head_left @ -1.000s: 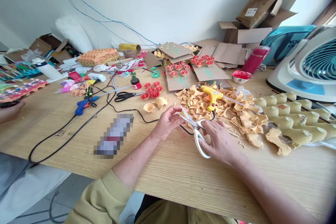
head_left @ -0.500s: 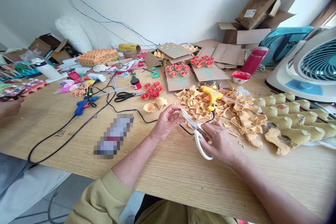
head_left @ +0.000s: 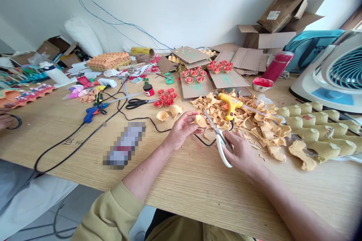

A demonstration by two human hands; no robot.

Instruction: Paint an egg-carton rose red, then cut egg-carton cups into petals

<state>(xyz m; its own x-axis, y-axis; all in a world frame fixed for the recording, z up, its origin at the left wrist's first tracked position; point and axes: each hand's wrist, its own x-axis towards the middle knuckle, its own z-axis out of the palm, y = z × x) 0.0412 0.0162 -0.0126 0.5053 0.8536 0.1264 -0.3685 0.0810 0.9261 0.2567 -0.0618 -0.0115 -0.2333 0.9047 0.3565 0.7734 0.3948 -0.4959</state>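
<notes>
Near the middle of the frame, the person's left hand [head_left: 181, 132] pinches a small yellowish cup [head_left: 200, 121] between thumb and fingers. Just right of it, the right hand [head_left: 241, 151] has its fingers curled round the white handles of the scissors [head_left: 217, 129], whose blades point up and left, apart from the cup. Behind, right of centre, a yellow glue gun [head_left: 231, 106] lies on a pile of scraps [head_left: 270, 135]; red flowers [head_left: 169, 101] sit left of that.

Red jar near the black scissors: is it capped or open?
Capped: a black lid covers the top of the red jar, which stands upright on the table.
</notes>
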